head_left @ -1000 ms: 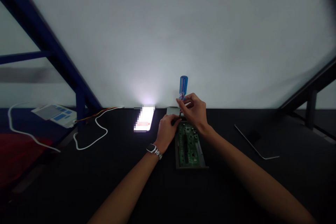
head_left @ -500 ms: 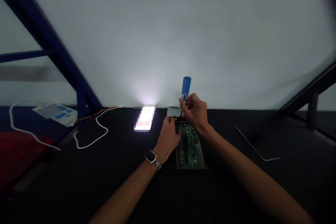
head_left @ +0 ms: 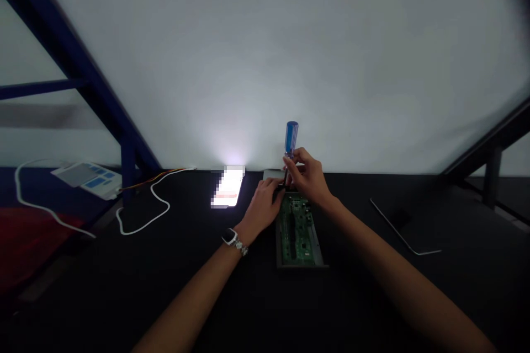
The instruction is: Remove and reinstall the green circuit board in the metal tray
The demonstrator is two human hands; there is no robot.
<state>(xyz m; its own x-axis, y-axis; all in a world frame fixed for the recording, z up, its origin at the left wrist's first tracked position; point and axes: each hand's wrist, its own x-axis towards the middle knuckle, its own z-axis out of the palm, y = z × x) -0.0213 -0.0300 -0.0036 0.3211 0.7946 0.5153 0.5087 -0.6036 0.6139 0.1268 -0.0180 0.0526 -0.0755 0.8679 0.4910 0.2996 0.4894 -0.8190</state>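
A blue-handled screwdriver (head_left: 291, 135) stands nearly upright, slightly tilted, its dark shaft pointing down at the far end of a green circuit board (head_left: 303, 231). The board sits in a dark, shallow frame (head_left: 304, 266) on the black table. My right hand (head_left: 308, 176) pinches the screwdriver around the bottom of its handle. At the board's far left corner, my left hand (head_left: 264, 204) has thumb and fingers drawn together beside the screwdriver's tip. Whatever lies between those fingertips is hidden, and the tip itself cannot be made out.
Left of my hands a brightly lit phone-like screen (head_left: 228, 187) lies near the wall. A pale flat piece (head_left: 273, 174) sits behind the board. Farther left are a white cable (head_left: 155, 220) and a white-and-blue device (head_left: 89, 177). A bent metal rod (head_left: 397, 230) lies right.
My left hand has slid toward the board's far edge, its thumb moving up off the board's face to near the screwdriver's tip. The screwdriver has shifted slightly left and turned in my right hand.
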